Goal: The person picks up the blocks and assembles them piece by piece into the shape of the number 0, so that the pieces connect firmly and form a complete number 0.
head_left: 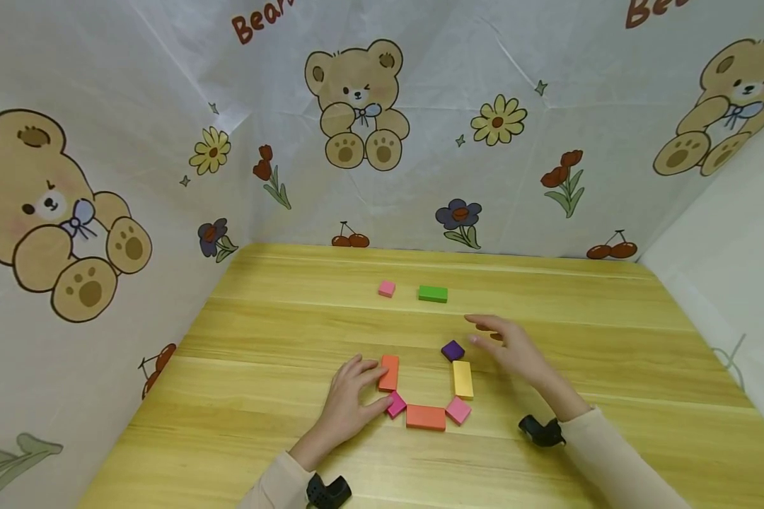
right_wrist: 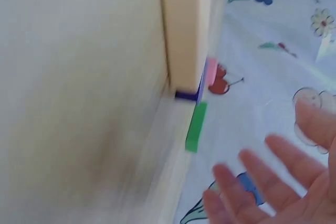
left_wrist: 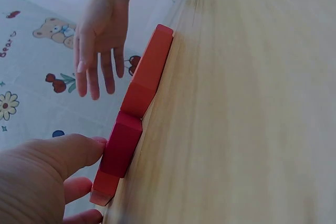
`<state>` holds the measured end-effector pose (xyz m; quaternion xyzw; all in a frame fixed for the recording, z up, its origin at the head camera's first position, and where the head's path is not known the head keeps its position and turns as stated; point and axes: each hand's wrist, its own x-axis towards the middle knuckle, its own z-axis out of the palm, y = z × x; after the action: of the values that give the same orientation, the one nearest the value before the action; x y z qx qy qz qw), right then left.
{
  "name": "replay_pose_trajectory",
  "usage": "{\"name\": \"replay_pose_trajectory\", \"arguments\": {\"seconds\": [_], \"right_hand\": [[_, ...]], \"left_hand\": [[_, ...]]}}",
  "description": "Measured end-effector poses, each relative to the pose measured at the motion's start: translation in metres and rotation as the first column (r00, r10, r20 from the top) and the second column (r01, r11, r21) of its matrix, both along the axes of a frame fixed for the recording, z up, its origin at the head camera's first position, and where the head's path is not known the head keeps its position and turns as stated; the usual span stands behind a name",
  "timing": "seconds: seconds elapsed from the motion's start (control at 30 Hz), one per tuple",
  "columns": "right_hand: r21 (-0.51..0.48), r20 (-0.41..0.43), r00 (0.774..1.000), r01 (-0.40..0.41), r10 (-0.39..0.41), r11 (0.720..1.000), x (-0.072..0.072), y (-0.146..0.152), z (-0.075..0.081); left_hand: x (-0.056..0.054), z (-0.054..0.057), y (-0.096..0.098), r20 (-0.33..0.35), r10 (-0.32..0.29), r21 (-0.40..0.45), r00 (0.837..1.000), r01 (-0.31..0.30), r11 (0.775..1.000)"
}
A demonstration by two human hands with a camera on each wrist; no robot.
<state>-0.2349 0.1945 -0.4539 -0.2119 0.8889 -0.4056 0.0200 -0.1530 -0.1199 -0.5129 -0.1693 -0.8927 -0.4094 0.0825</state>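
Small blocks on the wooden table form a U shape. My left hand (head_left: 346, 403) is at its left arm, its thumb touching a magenta block (left_wrist: 122, 145) and its fingers at an upright-lying orange block (head_left: 389, 373). Along the near side lies another orange block (head_left: 426, 418), beside a pink block (head_left: 458, 411) turned cornerwise. Up the right side come a yellow block (head_left: 462, 380) and a purple block (head_left: 453, 350). Just right of the purple block hovers my right hand (head_left: 514, 353), holding nothing, its fingers spread and loosely extended in the right wrist view.
Farther back on the table (head_left: 280, 318) lie a small pink block (head_left: 387, 288) and a green block (head_left: 433, 294). A cloth printed with bears and flowers (head_left: 433, 184) hangs behind the table and along its left side. A thin cord (head_left: 735, 360) shows at the right.
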Motion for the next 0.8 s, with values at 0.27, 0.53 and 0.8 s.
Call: {"name": "replay_pose_trajectory", "arguments": {"seconds": [0.27,0.53,0.8], "right_hand": [[-0.038,-0.014,0.999,0.046,-0.046,0.998,0.032,-0.006,-0.005],[-0.008,-0.028,1.0,-0.005,0.005,1.0,0.049,-0.01,-0.015],[0.066,-0.068,0.996,-0.058,0.063,0.996,0.053,-0.012,-0.025]], "left_hand": [[-0.001,0.0,0.0,-0.003,0.0,-0.002,1.0,0.0,1.0],[0.0,0.001,0.001,-0.019,-0.002,0.003,1.0,0.002,1.0],[0.001,0.0,0.001,-0.03,-0.002,-0.008,1.0,0.001,1.0]]}}
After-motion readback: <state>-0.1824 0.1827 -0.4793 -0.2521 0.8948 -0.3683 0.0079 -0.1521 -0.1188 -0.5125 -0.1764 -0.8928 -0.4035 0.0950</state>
